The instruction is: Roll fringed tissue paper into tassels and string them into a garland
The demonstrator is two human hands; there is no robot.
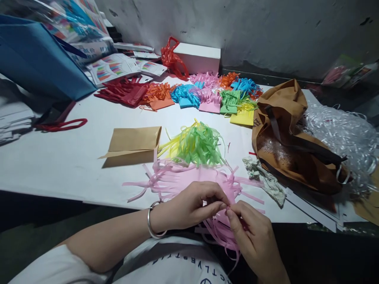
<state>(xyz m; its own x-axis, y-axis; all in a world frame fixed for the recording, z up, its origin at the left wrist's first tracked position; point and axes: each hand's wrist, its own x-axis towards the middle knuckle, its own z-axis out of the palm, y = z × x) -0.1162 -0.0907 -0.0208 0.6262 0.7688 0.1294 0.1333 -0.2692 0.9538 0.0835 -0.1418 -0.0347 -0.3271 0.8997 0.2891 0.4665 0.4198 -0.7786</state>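
Observation:
A pink paper sheet cut into thin strips (189,177) lies at the near edge of the white table (59,161), some strips hanging over the edge toward me. My left hand (189,205), with a silver bangle on the wrist, pinches the pink strips between thumb and fingertips. My right hand (251,232) meets it fingertip to fingertip and pinches the same pink paper. Just beyond the pink paper sits a heap of green and yellow fringed strips (197,144).
A folded brown paper envelope (133,144) lies left of the green heap. Fringed papers in red, orange, blue, pink, green and yellow (189,94) line the back. A brown bag (290,134), clear shredded plastic (343,134), a white box (198,57) and a blue bag (35,55) surround them.

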